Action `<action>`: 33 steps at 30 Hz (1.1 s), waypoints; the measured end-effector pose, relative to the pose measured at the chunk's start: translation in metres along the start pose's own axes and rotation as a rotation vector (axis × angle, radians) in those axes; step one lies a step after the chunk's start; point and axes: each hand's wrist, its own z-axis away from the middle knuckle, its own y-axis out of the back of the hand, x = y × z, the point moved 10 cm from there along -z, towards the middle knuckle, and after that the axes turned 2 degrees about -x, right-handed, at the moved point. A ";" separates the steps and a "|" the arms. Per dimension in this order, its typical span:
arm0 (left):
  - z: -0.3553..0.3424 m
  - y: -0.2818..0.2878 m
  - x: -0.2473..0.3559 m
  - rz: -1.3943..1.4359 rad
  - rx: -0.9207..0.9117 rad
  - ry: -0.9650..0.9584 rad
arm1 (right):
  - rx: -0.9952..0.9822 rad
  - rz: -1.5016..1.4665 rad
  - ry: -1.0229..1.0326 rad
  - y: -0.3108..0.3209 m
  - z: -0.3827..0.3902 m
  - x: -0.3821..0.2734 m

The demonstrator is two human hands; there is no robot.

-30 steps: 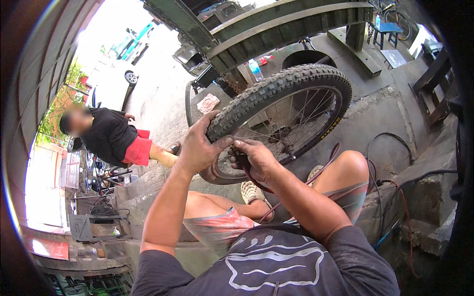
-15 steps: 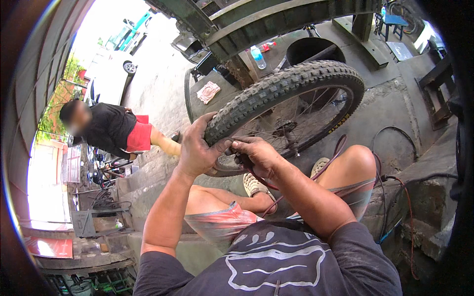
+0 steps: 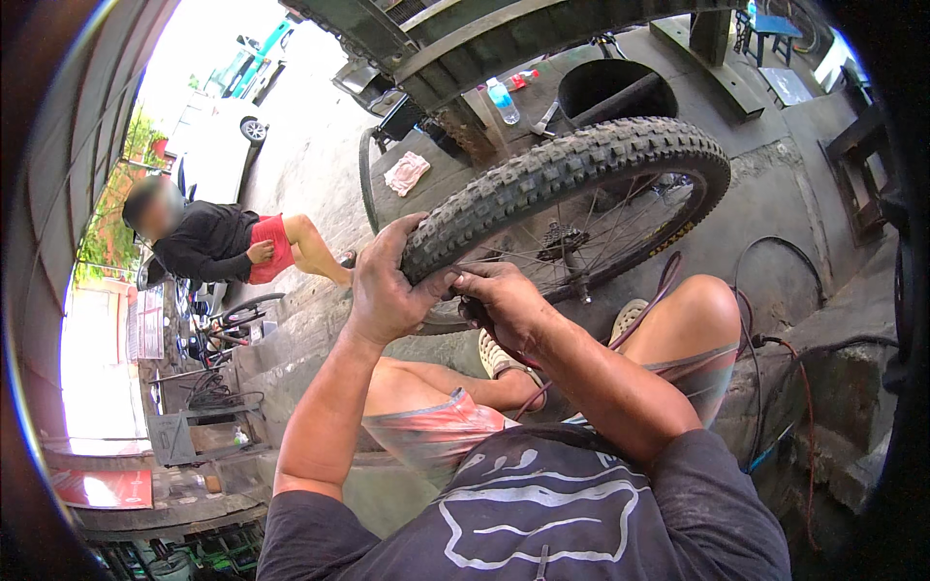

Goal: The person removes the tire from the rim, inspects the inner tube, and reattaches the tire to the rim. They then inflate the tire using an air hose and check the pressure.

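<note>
A bicycle wheel with a knobby black tyre (image 3: 581, 167) leans up in front of me, tilted away, its spokes and rear cassette (image 3: 563, 242) showing. My left hand (image 3: 389, 281) is wrapped round the tyre at its near left end. Close beside its thumb, my right hand (image 3: 506, 302) is closed at the inner edge of the rim, its fingers round the end of a dark red hose (image 3: 668, 278). The hose runs below my right forearm and loops past my right knee. My fingers hide the hose tip and whatever it meets on the rim.
Behind the wheel stand a round black bin (image 3: 620, 92), a water bottle (image 3: 503, 101) and a steel frame (image 3: 523, 44). A pink cloth (image 3: 407, 173) lies on the ground. At left is another person (image 3: 218, 237). Cables and hoses (image 3: 809, 353) trail at right.
The wheel has turned and shifted slightly right, bringing the cassette more into view. Both my hands keep their hold. At left, the other person has taken a step and brought a hand forward.
</note>
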 end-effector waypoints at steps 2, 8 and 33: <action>0.000 0.001 -0.002 -0.037 0.008 -0.015 | 0.030 0.004 0.014 -0.002 0.002 -0.005; -0.005 0.000 0.014 -0.048 0.013 -0.050 | 0.058 0.085 0.036 0.010 -0.004 0.001; -0.008 0.000 0.016 -0.040 0.007 -0.044 | -0.041 0.002 0.012 0.004 0.000 0.002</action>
